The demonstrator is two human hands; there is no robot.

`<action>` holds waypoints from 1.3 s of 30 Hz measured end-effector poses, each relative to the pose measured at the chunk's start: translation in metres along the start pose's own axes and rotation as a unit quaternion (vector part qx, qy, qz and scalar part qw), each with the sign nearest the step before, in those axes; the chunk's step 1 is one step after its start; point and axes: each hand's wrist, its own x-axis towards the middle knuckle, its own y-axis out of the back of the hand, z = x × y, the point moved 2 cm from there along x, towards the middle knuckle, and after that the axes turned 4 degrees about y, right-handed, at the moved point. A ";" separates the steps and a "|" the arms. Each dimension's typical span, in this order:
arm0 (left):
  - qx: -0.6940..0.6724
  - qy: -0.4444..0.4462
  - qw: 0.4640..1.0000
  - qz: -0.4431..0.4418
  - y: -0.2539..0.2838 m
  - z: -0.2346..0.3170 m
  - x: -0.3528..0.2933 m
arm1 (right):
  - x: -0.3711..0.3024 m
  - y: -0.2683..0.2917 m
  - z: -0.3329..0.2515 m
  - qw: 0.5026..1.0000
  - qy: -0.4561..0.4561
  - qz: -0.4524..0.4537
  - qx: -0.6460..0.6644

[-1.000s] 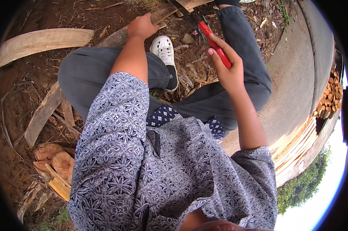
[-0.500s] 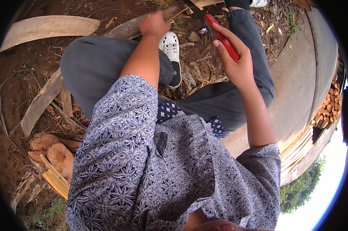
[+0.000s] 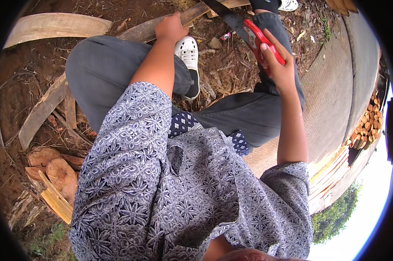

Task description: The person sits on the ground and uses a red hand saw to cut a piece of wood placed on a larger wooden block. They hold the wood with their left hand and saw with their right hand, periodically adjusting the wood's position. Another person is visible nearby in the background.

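My left hand (image 3: 172, 28) is closed around a long weathered plank (image 3: 140, 35) that slants across the ground at the top. A white clog (image 3: 188, 54) on my foot stands just below that hand. In my right hand (image 3: 280, 65) is a handsaw (image 3: 262, 42) with a red handle, my fingers wrapped through the grip. Its dark blade runs up and left, crossing near the plank's far part by the upper edge. Whether the teeth touch the wood, I cannot tell.
A curved pale board (image 3: 57, 28) lies at far left. Another old board (image 3: 42, 113) rests by my knee, with cut log pieces (image 3: 61, 174) below it. Wood chips litter the ground. Along the right is a broad grey-brown surface (image 3: 331, 82), with stacked wood (image 3: 368, 124) beyond.
The saw has been drawn back toward me and to the right, its handle now showing more of its side. My left hand keeps its hold on the plank.
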 end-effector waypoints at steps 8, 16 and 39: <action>-0.129 -0.056 0.985 -0.099 -0.010 -0.022 0.028 | -0.020 -0.008 0.001 0.992 0.088 0.011 -0.090; -0.047 -0.020 0.998 -0.045 -0.006 -0.003 0.007 | -0.039 0.007 -0.092 0.969 0.133 -0.018 -0.205; -0.065 0.001 0.996 -0.065 -0.017 -0.004 0.003 | -0.039 0.019 0.002 0.995 0.051 -0.017 -0.084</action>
